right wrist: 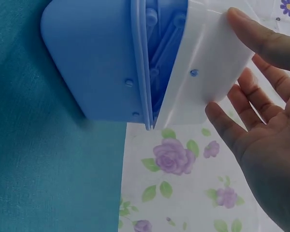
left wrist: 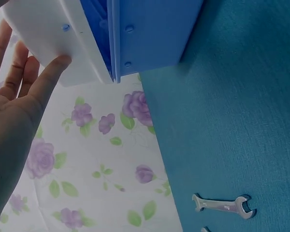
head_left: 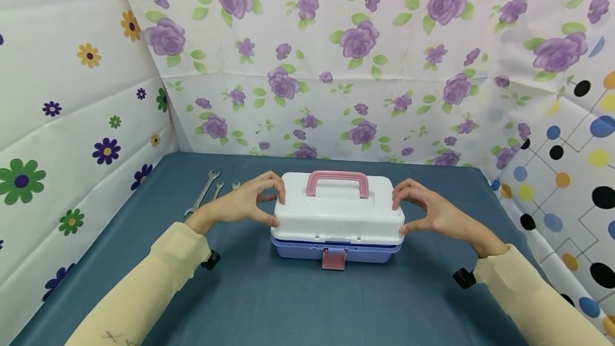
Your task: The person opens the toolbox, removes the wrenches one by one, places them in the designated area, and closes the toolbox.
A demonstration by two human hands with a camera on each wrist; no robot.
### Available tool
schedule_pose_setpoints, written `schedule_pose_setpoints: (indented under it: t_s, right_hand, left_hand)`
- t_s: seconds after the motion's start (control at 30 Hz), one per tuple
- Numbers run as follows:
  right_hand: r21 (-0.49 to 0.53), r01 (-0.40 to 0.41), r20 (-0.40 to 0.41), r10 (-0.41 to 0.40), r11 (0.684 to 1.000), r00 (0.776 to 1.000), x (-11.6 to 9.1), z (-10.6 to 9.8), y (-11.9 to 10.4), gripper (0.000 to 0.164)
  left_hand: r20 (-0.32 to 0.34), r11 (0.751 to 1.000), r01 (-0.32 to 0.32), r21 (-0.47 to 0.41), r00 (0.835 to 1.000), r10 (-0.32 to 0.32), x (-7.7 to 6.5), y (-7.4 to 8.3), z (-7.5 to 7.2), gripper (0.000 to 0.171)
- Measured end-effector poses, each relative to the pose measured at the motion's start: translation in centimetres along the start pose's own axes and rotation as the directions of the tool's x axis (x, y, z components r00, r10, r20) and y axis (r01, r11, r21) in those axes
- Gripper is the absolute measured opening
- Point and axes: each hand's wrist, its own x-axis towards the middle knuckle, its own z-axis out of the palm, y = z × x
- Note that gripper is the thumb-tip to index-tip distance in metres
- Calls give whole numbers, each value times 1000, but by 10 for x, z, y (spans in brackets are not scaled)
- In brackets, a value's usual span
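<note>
A toolbox with a white lid (head_left: pixel 336 217), a blue base (head_left: pixel 302 251), a pink handle (head_left: pixel 338 176) and a pink front latch (head_left: pixel 333 259) stands on the table. The lid is slightly ajar; blue folding arms (right wrist: pixel 166 43) show in the gap in the right wrist view. My left hand (head_left: pixel 245 199) holds the lid's left end, thumb near the front corner and fingers farther back. At the other end my right hand (head_left: pixel 432 210) grips the lid likewise. The latch hangs down, unfastened.
Several open-end wrenches, among them a large wrench (head_left: pixel 204 191) and a smaller wrench (left wrist: pixel 224 205), lie left of the toolbox, partly behind my left arm. A blue cloth (head_left: pixel 288 303) covers the table. Flowered sheets (head_left: pixel 307 84) hang behind and at the sides.
</note>
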Motion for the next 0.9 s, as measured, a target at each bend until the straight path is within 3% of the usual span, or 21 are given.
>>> schedule_pose_setpoints:
  t_s: [0.33, 0.63, 0.9]
  right_hand:
    - [-125, -16, 17, 18, 992, 1000, -2, 8, 1, 39]
    - [-157, -3, 20, 6, 988, 1000, -3, 12, -2, 41]
    - [-164, -2, 20, 5, 986, 1000, -4, 13, 0, 41]
  left_hand:
    - [20, 996, 8, 83, 1000, -9, -2, 3, 7, 37]
    - [30, 985, 30, 169, 999, -36, -3, 3, 9, 37]
    - [33, 986, 30, 165, 999, -36, -3, 3, 10, 36]
